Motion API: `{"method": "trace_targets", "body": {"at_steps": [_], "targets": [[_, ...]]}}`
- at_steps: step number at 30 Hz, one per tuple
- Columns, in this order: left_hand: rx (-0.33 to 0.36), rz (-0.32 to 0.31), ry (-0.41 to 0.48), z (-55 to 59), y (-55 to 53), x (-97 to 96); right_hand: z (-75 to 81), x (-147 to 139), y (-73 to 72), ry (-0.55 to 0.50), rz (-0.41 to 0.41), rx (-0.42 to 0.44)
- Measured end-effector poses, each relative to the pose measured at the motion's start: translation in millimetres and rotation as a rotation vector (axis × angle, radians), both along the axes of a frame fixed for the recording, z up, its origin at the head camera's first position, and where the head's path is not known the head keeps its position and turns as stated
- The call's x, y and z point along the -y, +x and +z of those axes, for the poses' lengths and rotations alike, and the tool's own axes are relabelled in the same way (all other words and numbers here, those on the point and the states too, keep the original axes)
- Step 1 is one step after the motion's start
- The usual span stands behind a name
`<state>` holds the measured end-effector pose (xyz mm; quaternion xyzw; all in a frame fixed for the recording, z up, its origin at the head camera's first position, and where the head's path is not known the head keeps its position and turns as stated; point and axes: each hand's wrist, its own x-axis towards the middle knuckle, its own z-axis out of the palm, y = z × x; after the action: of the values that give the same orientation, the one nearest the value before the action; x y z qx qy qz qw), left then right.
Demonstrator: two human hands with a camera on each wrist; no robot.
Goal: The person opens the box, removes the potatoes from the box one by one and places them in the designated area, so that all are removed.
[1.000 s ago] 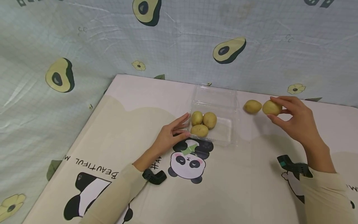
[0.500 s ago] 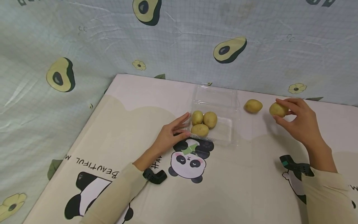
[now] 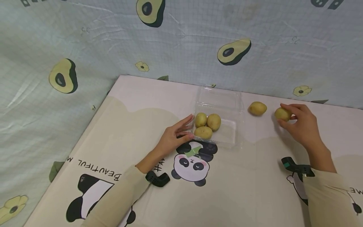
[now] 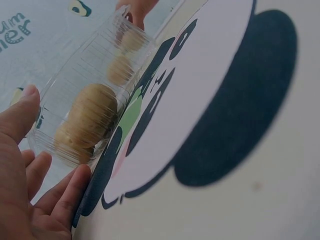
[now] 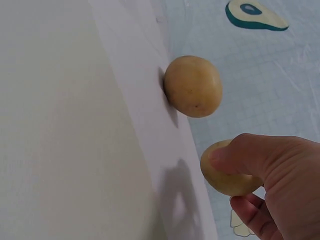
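Note:
My right hand (image 3: 303, 124) pinches a small yellow potato (image 3: 283, 114) between thumb and fingers, at the right of the table. Just left of it, a second potato (image 3: 257, 108) lies on the tabletop; the right wrist view has both, the held potato (image 5: 227, 172) partly covered by my thumb. A transparent plastic box (image 3: 227, 130) with its lid (image 3: 218, 96) folded back stands mid-table. Inside, three potatoes (image 3: 204, 132) sit together at its left end. My left hand (image 3: 173, 135) touches the box's left side with extended fingers, thumb at the near corner.
A pale tablecloth (image 3: 244, 189) with panda prints covers the table. Behind and to the left hangs a light curtain (image 3: 181, 47) with avocado prints, meeting the table's back edge close behind the lid and the loose potato.
My right hand has moved the held potato rightward, away from the potato lying beside it, and slightly toward me. My left hand stays at the box.

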<state>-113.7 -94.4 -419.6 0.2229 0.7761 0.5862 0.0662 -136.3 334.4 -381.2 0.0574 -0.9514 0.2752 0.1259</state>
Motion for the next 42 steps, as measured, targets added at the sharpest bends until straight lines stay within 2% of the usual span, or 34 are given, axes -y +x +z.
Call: {"method": "trace_targets", "body": {"at_steps": [15,19,25,27,35,42], "targets": [[0.0,-0.007,0.023,-0.5,0.3,-1.6,-6.5,2.6,-9.9,0.028,-0.021,0.044],[0.003,-0.005,0.019,0.3,0.9,-0.9,-5.2,5.8,-9.3,0.029,0.006,0.026],[0.006,0.0,0.001,-0.3,1.0,0.5,-3.8,10.2,-5.8,0.005,0.092,-0.03],[0.002,-0.001,0.0,-1.0,0.8,0.6,-5.3,11.2,-5.3,-0.004,0.109,-0.016],[-0.001,-0.003,0.0,-1.4,0.7,0.7,-8.5,8.1,-4.3,-0.066,0.096,0.148],[-0.001,-0.009,0.005,-1.8,0.4,1.2,-11.0,10.0,-2.8,-0.071,0.077,0.11]]}}
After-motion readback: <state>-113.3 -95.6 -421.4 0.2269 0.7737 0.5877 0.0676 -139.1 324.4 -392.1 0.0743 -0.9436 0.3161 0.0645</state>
